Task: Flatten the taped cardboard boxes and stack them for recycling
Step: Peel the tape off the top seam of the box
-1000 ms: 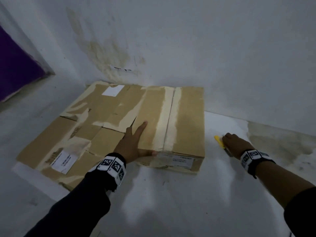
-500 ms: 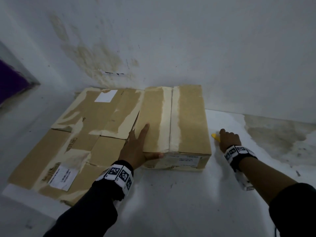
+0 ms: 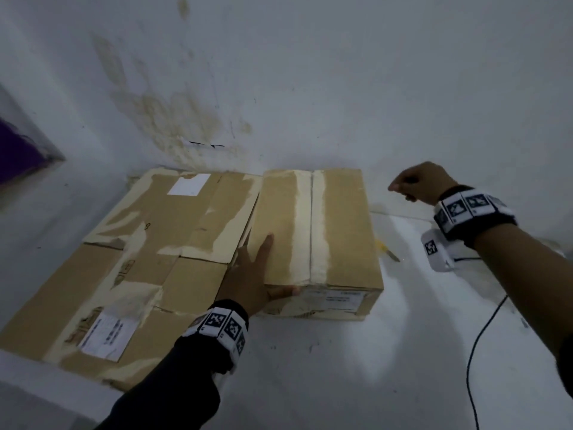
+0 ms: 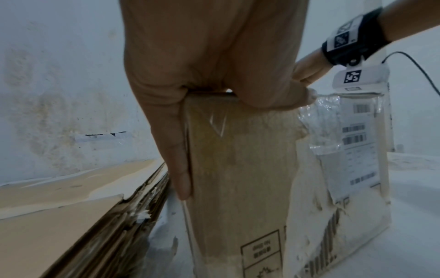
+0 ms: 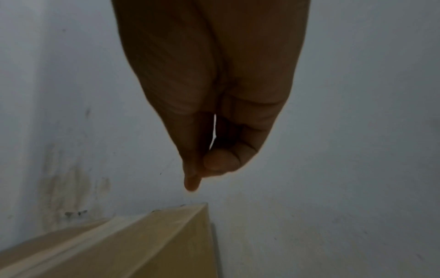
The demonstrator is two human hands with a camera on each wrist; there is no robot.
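Note:
A taped brown box (image 3: 335, 237) stands closed on the white floor against the wall. My left hand (image 3: 263, 271) rests on its near left corner, fingers straight on the top and thumb along the front edge; the left wrist view shows that corner (image 4: 238, 169) lodged between thumb and forefinger. To the left lies a stack of flattened cardboard (image 3: 139, 259), its layered edge (image 4: 107, 225) beside the box. My right hand (image 3: 406, 189) hangs in the air past the box's far right corner, fingers curled with thumb against forefinger (image 5: 197, 169), holding nothing I can see. A yellow cutter (image 3: 384, 248) lies on the floor right of the box.
A stained white wall (image 3: 310, 72) stands close behind the box and the stack. A black cable (image 3: 477, 336) trails over the floor at the right. A purple surface (image 3: 15, 150) shows at the far left. White floor spreads in front.
My right hand has let go of the yellow cutter on the floor and risen up and back toward the wall. The left hand has stayed on the box.

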